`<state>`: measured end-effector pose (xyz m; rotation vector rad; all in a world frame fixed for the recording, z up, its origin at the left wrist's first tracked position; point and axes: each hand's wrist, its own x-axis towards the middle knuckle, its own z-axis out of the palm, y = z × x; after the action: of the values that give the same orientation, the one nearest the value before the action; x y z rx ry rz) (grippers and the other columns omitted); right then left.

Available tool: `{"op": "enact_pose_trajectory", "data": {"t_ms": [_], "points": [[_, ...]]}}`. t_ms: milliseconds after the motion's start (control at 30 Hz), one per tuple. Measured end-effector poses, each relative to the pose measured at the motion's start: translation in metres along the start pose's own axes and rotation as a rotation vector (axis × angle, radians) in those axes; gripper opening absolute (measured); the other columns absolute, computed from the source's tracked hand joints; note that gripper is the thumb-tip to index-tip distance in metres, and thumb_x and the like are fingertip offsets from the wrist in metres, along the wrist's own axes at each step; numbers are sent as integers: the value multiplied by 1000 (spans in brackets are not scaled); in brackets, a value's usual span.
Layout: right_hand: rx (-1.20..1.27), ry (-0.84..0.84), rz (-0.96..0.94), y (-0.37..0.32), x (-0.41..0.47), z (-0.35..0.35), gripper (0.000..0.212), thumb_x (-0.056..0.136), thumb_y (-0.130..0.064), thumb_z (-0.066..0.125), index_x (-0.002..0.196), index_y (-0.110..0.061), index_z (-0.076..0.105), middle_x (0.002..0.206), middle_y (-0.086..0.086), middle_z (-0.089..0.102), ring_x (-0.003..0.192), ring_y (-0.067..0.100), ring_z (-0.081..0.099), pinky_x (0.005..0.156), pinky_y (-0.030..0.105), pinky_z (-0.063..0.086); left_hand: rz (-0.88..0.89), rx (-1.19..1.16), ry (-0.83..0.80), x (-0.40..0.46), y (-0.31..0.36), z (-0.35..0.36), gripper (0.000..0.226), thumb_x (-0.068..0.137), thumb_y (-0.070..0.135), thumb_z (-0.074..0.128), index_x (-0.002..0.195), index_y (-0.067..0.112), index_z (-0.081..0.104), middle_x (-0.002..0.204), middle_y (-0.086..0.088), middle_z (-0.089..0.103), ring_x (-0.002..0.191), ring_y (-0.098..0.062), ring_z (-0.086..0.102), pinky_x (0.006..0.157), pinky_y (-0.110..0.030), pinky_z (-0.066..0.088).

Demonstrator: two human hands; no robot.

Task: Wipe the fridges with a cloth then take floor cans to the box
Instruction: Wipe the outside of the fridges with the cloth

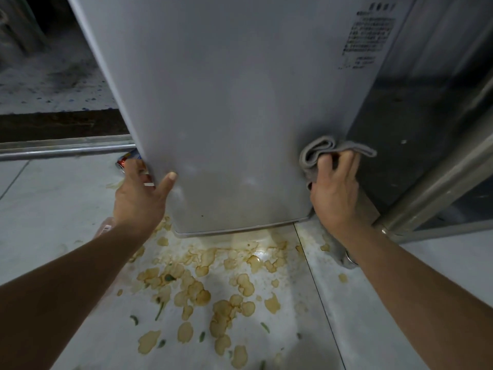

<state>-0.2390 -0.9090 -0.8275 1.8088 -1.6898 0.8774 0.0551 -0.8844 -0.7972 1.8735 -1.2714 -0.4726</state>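
Fridge [226, 116] stands on the stained floor [66, 209], a can [128, 158] lying behind its left corner. The left hand [141, 198] grips that corner edge; the right hand [336, 193] presses a folded grey cloth [317, 150] against the right edge, fingers curled over it.

Single head-worn wide-angle view, looking steeply down and forward, close to a grey fridge [226, 102] filling the frame's upper centre.

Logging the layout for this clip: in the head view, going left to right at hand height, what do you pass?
Red-and-white drink can on the floor → left hand gripping the fridge's left edge → tall pale grey fridge → folded grey cloth → right hand holding it → steel post.
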Motion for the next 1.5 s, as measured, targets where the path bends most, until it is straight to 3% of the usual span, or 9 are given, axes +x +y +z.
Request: {"op": "enact_pose_trajectory", "data": {"t_ms": [133,267,333,533,733,867,1167,1333,1500], "points": [[84,-282,88,4,-31,8,27,76,4,55,99,-6,44,111,31,46,101,47,49,62,50,55,6,-25,-4,-1,0,0,50,84,45,60,121,18,40,116,-8,61,100,-31,61,88,-49,50],[258,-65,205,2,-4,-5,39,66,12,64,98,-2,47,116,25,40,99,39,51,88,36,48,5,-6,-80,-3,-10,3,54,84,42,62,126,18,38,122,-6,59,100,-27,60,83,-43,52],[274,67,309,-1,15,-8,44,64,8,66,99,-4,44,119,24,39,104,38,50,87,30,42,-16,15,-129,-4,-19,7,52,84,37,63,126,17,39,122,-5,59,96,-23,58,78,-38,49],[191,52,502,-9,-8,25,33,73,2,56,103,3,44,132,28,36,116,45,43,93,42,40,-30,73,-106,0,-34,21,33,90,33,56,116,18,43,104,0,59,83,-19,52,73,-36,44],[114,-259,578,-12,-56,58,44,78,-2,59,115,6,38,135,27,30,110,42,44,90,41,39,15,74,-81,1,-42,22,29,89,36,56,110,20,43,95,5,55,81,-19,54,71,-36,44],[177,-278,753,-25,-45,54,55,69,1,66,115,4,35,133,29,28,111,44,41,94,40,36,35,80,-97,3,-42,21,24,88,37,57,101,27,39,95,6,55,81,-17,55,68,-35,45],[387,-218,579,-132,-63,49,37,72,11,63,101,0,44,121,22,35,104,35,49,76,31,51,36,105,-166,7,-36,12,34,88,36,57,115,19,45,97,6,55,86,-18,54,74,-37,47],[376,-173,621,-103,-61,45,34,75,6,65,102,0,45,124,23,39,98,35,55,76,16,39,25,88,-166,8,-38,10,32,88,37,59,111,19,47,101,1,60,85,-19,54,74,-36,48],[304,-186,959,-72,-42,49,48,75,2,62,115,6,36,129,28,31,105,46,45,88,39,37,17,94,-200,12,-41,7,28,87,39,59,104,23,44,108,-1,63,85,-20,56,73,-34,47]]}}
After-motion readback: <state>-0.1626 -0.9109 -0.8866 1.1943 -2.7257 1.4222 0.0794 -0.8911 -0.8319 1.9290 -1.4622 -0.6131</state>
